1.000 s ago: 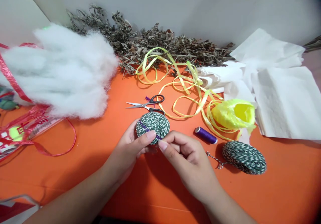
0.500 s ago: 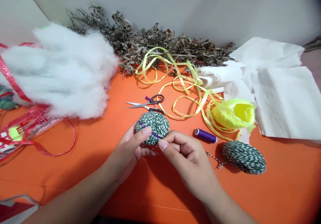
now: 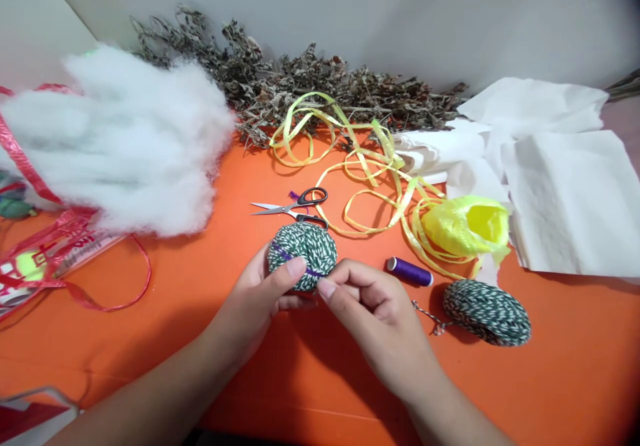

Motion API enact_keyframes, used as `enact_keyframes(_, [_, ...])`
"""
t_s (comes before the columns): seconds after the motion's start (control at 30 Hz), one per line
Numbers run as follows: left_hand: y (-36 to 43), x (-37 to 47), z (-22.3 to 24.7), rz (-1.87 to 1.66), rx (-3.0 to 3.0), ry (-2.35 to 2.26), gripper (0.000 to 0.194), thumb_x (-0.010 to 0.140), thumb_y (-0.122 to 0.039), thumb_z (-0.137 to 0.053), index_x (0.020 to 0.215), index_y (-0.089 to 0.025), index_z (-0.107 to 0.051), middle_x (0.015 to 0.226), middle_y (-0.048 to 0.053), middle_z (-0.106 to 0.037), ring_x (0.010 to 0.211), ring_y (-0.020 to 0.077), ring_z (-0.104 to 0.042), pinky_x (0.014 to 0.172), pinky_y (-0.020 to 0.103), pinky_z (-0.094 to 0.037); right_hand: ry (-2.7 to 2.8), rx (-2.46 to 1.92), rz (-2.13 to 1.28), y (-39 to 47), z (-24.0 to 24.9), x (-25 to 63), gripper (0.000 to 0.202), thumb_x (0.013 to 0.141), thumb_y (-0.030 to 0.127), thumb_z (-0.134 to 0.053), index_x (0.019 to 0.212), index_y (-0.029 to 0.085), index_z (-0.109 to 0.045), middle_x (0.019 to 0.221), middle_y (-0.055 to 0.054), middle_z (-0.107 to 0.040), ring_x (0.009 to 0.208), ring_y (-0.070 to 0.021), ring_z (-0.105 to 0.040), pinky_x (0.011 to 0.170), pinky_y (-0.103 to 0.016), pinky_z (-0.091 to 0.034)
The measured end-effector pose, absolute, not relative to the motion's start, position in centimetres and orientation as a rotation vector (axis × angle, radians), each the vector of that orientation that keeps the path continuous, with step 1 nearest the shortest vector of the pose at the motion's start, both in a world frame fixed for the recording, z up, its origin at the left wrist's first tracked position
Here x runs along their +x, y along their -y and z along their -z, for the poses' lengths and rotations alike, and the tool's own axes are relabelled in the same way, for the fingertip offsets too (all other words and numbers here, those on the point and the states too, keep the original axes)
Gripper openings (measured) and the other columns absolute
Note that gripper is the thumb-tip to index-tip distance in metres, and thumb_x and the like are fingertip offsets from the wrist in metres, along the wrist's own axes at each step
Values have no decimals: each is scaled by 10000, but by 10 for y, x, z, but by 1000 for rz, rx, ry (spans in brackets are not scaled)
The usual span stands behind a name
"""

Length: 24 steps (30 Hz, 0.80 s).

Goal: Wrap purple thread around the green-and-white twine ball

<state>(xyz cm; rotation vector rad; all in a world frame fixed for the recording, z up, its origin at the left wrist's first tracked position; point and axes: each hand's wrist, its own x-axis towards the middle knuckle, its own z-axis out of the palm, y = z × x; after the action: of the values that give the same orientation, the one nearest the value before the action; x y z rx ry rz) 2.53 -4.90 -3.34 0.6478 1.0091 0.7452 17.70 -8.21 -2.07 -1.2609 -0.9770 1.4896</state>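
Note:
A round bundle of green and white yarn (image 3: 306, 246) is held by my left hand (image 3: 263, 296), thumb on its front and fingers beneath. Purple thread (image 3: 314, 273) runs across the bundle. At its lower right edge, my right hand (image 3: 375, 313) pinches the purple thread between thumb and index finger, the other fingers curled. Just behind the bundle lie scissors (image 3: 295, 205) with black handles, blades pointing left. To the right are a purple thread spool (image 3: 410, 271) and a second green and white yarn bundle (image 3: 487, 313).
White stuffing (image 3: 140, 146) and red ribbon (image 3: 107, 306) are on the left of the orange table (image 3: 175, 339). Dried plants (image 3: 300, 86) line the wall. Yellow ribbon (image 3: 360, 229) loops toward a yellow roll (image 3: 465, 226); white sheets (image 3: 575, 199) lie at the right.
The yarn bundle has turned and shifted very slightly in my left hand, whose thumb has moved a little to the right. My right hand keeps its pinch, nearly still.

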Motion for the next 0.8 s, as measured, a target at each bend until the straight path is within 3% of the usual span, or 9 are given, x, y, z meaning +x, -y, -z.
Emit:
enact_keyframes(0.2, [50,24,34,-775,620,-1005,465,804,-537,-726,1096,-179,-667,1051,120,-740,876,254,-711,687,313,-592,981,-1318,-1466,83,21,177,331,873,442,-673,659,206,-584,541,65,-365,471,-88,-244,445,-222,-255])
enact_keyframes(0.4, [48,24,33,-780,595,-1032,495,782,-553,-740,1106,-184,-679,1038,113,-745,840,242,-714,661,305,-592,987,-1345,-1510,82,18,180,332,877,444,-661,686,187,-574,582,41,-456,527,-100,-351,481,-216,-302])
enact_keyframes(0.8, [50,22,36,-787,587,-991,397,836,-519,-708,1079,-205,-684,994,79,-726,817,189,-689,657,255,-602,954,-1267,-1536,82,17,180,279,912,340,-647,701,177,-564,586,58,-427,532,-87,-316,487,-205,-272])
